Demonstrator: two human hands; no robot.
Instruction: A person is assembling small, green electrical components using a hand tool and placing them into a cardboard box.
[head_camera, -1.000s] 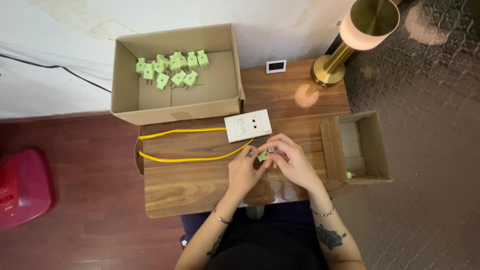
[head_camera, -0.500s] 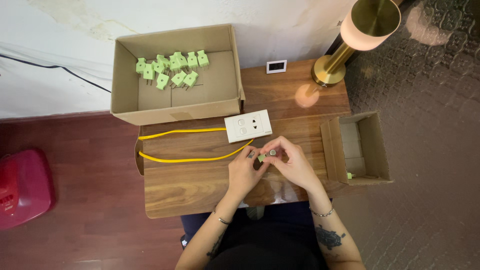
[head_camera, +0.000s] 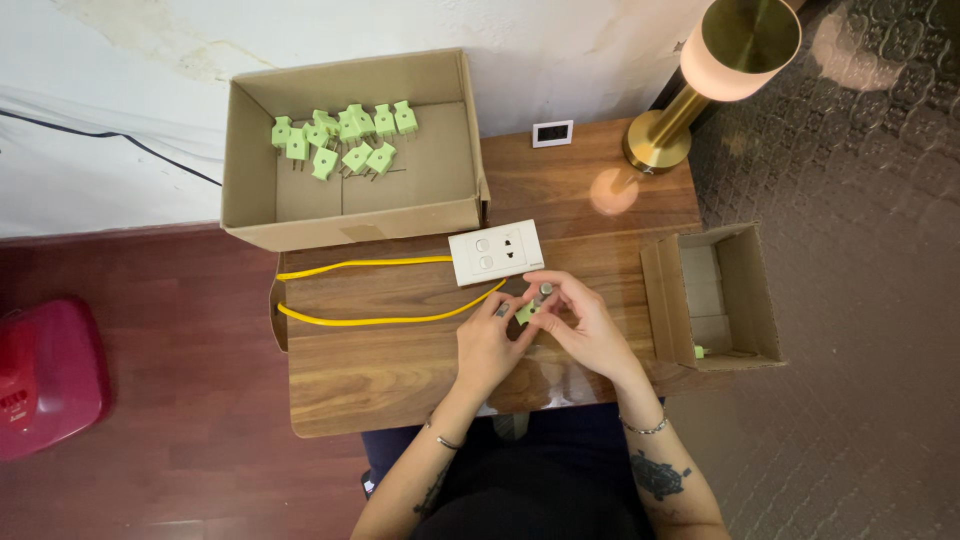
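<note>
Both hands meet over the front edge of the brown wooden table (head_camera: 400, 380), just below the white rectangular socket plate (head_camera: 496, 253). The left hand (head_camera: 487, 345) and the right hand (head_camera: 580, 325) are curled in toward each other, fingertips pinching a small pale green plastic plug adapter (head_camera: 526, 311) between them; it sits in the gap between the two hands, held just above the tabletop. The fingers of both hands are closed around it, thumbs and forefingers doing the gripping, though exactly where each finger presses is too small to make out. A yellow cable (head_camera: 370, 320) loops across the wood from the plate toward the left edge. Behind it stands a large open cardboard box (head_camera: 255, 150) with a cluster of matching green plug adapters (head_camera: 345, 135) inside. A smaller open cardboard box (head_camera: 755, 290) hangs off the right side, and a brass lamp (head_camera: 700, 80) stands at the back corner.
</note>
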